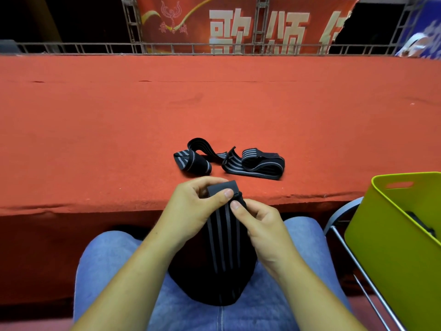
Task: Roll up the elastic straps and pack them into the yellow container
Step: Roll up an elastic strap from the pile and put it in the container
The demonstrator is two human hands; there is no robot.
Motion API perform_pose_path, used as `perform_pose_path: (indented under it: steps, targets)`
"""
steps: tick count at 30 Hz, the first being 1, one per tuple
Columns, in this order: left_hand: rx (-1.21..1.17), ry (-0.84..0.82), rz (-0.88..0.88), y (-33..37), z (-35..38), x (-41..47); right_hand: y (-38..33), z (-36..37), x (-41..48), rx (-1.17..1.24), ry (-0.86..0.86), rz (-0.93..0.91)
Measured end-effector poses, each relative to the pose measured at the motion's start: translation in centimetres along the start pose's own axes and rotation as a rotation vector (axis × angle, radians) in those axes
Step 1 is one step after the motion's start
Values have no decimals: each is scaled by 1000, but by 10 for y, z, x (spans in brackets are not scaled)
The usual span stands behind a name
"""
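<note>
Table [95,115]: red felt cover; I see creases toward its far edge.
Beyond far edge: metal truss [133,25], red banner [191,20], blue banner [420,25] at right.
Backdrop: dark.
Near right corner: grey chair frame [346,247].

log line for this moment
left hand: pinches grey end of black grey-striped elastic strap | right hand: pinches strap edge | loose striped straps: on red felt table | yellow plastic container: right

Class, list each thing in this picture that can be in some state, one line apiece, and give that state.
Held strap: unrolled, hanging over the lap.
Left hand: pinches its grey end tab.
Right hand: pinches it just below the tab.
Left table strap: loose, unrolled.
Right table strap: loose loops, unrolled.
Yellow container: upright, open, something dark inside.
</note>
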State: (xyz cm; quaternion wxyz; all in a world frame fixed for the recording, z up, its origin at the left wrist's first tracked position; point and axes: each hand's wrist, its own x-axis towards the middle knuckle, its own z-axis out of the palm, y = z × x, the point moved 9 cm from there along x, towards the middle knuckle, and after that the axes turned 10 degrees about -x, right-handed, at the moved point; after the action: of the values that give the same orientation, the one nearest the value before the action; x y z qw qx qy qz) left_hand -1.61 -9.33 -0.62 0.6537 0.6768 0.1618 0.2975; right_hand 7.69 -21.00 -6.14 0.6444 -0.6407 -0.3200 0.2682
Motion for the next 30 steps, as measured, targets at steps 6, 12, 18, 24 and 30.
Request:
perform_pose_path:
  steps: [6,12,18,24,30]
  targets:
    - [73,53,101,12,-2,1,10,5,3,8,-30,73]
    - [116,21,177,22,5,0,16,1,6,81,19,110]
    - [115,-30,171,17,10,0,13,1,7,244,21,132]
    - [106,44,242,19,7,-1,8,4,5,296,-13,118]
    - [59,130,298,33,-5,2,6,6,2,61,-38,78]
